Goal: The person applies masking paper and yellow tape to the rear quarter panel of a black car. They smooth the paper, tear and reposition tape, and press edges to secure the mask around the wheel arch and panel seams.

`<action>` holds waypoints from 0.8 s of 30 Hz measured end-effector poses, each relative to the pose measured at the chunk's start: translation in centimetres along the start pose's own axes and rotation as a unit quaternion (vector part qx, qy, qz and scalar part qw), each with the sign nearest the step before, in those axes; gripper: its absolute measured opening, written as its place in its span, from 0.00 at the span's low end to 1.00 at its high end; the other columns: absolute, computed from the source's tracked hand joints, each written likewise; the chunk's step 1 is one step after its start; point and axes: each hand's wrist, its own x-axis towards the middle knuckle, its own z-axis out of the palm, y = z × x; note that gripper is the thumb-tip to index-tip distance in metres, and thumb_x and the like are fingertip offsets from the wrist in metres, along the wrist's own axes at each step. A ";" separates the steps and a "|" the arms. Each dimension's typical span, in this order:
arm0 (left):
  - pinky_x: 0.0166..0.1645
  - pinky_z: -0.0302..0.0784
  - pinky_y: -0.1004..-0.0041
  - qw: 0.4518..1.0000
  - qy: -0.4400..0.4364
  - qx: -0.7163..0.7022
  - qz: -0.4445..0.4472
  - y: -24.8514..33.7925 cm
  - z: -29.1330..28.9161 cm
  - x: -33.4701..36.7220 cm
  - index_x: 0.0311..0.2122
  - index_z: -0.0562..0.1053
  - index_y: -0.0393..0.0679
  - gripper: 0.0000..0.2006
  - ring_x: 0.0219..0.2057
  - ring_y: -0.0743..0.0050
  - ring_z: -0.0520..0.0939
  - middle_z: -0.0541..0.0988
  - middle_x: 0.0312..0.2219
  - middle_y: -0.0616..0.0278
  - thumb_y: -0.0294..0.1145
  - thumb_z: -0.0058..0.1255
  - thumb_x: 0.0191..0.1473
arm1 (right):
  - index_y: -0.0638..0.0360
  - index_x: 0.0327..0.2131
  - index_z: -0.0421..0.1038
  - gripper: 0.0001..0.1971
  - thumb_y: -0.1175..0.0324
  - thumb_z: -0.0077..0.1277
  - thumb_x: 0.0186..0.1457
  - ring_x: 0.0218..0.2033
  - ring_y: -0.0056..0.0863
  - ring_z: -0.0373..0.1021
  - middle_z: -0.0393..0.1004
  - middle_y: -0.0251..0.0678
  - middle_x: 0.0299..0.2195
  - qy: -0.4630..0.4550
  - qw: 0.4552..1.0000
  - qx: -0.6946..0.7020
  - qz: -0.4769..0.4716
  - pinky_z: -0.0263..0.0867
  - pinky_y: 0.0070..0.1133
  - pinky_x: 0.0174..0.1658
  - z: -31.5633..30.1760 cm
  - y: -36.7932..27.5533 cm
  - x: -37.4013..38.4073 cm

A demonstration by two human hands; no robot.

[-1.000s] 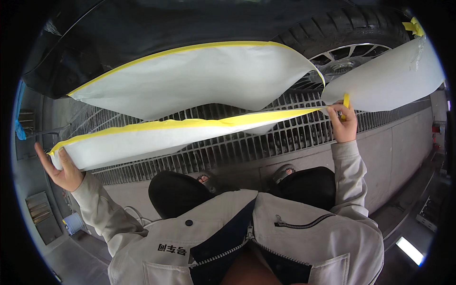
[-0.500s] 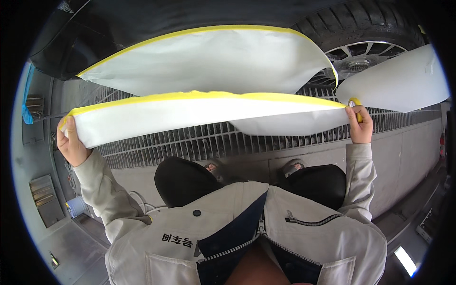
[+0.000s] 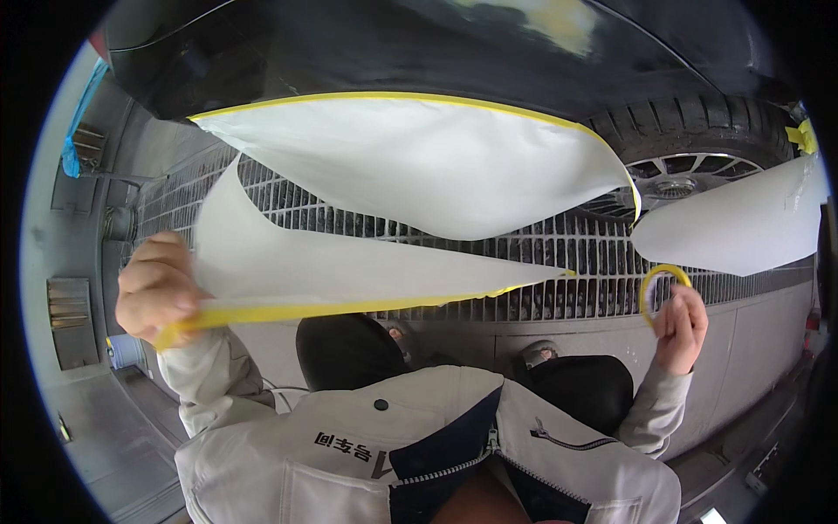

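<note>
My left hand [image 3: 160, 286] is closed on one end of a loose sheet of white masking paper [image 3: 288, 262], at the corner edged with yellow tape. The sheet hangs over the floor grating, its taped edge towards me and its far end free. In my right hand [image 3: 681, 330], apart from the sheet, is a roll of yellow masking tape [image 3: 648, 301], gripped by its lower side. Ahead, another piece of masking paper [image 3: 454, 175] is stuck along its yellow-taped upper edge to the lower part of a black car body [image 3: 349, 61].
Right of the taped paper is the car's wheel [image 3: 676, 179], partly covered by a further white sheet [image 3: 733, 223]. Metal floor grating [image 3: 602, 262] runs beneath the car side. My knees [image 3: 349, 354] are bent close behind the sheet. A blue strip [image 3: 83, 122] hangs at the far left.
My right hand has let go of the sheet's right end and keeps the tape roll, now lower. My left hand has turned the sheet over, its taped edge now towards me. The view has shifted upward.
</note>
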 end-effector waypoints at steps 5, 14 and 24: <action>0.24 0.55 0.73 0.994 -0.054 -0.004 0.092 -0.6 6.6 6.6 0.46 0.88 0.47 0.18 0.18 0.82 0.64 0.76 0.20 0.77 0.50 0.74 0.61 | 0.60 0.61 0.82 0.26 0.58 0.69 0.64 0.49 0.42 0.82 0.83 0.50 0.52 -0.303 0.881 -0.266 -0.247 0.77 0.35 0.54 14.3 -5.1 0.7; 0.24 0.53 0.71 0.995 -0.030 0.033 0.086 0.5 5.0 6.6 0.45 0.86 0.42 0.15 0.15 0.79 0.62 0.72 0.17 0.71 0.43 0.71 0.64 | 0.45 0.41 0.90 0.11 0.63 0.77 0.54 0.22 0.29 0.73 0.76 0.28 0.26 -0.330 0.849 -0.236 -0.338 0.70 0.27 0.26 21.5 -1.3 2.5; 0.29 0.53 0.64 0.920 0.347 0.134 -0.125 -0.5 -5.0 -0.5 0.56 0.80 0.35 0.18 0.19 0.75 0.56 0.63 0.16 0.67 0.40 0.47 0.79 | 0.56 0.41 0.77 0.14 0.71 0.71 0.54 0.46 0.46 0.79 0.81 0.45 0.47 -0.256 0.912 -0.241 -0.213 0.76 0.35 0.50 19.5 1.6 4.4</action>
